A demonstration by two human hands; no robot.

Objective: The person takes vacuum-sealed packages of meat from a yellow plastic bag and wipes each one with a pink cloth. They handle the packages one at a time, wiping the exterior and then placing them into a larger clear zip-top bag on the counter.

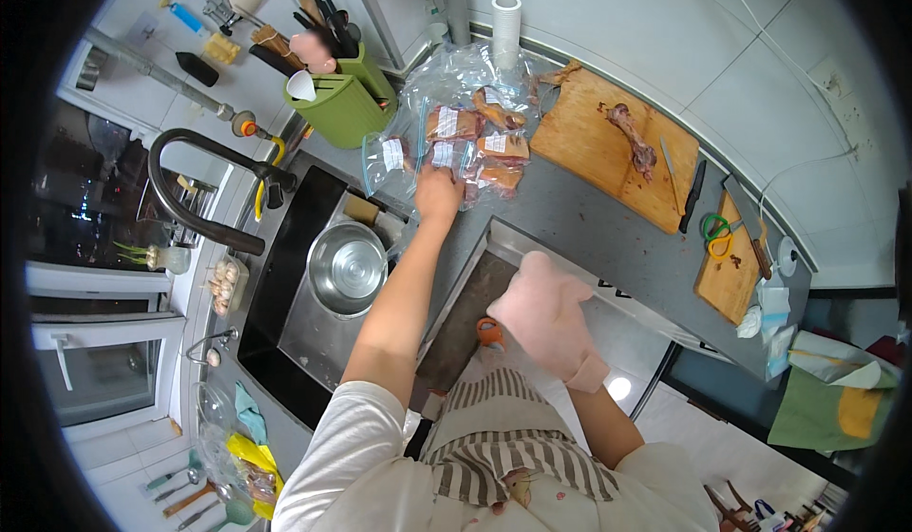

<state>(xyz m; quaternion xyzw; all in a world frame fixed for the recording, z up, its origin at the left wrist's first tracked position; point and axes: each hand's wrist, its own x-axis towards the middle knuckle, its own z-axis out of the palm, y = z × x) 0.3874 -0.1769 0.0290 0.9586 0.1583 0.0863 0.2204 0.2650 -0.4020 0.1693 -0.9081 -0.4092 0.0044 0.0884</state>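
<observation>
My left hand (pixel 438 191) reaches over the counter with its fingers curled on the near end of a clear zip bag of meat (pixel 442 153); its fingertips are partly hidden. Around it lie several more labelled zip bags, among them a bag of meat with rind (pixel 503 147) and a flatter bag (pixel 392 154) at the left. A pink cloth mitt (pixel 545 315) covers my right hand, held before my body above the open drawer (pixel 463 311). The mitt hides the fingers, and nothing shows in its grasp.
A wooden cutting board (pixel 584 133) bears a meaty bone (pixel 632 140) and a knife (pixel 671 172). Green-and-yellow scissors (pixel 718 236) lie on a smaller board (pixel 719 282). Left are the sink (pixel 299 347), a metal bowl (pixel 348 268), a black faucet (pixel 167 190) and a green knife block (pixel 331 111).
</observation>
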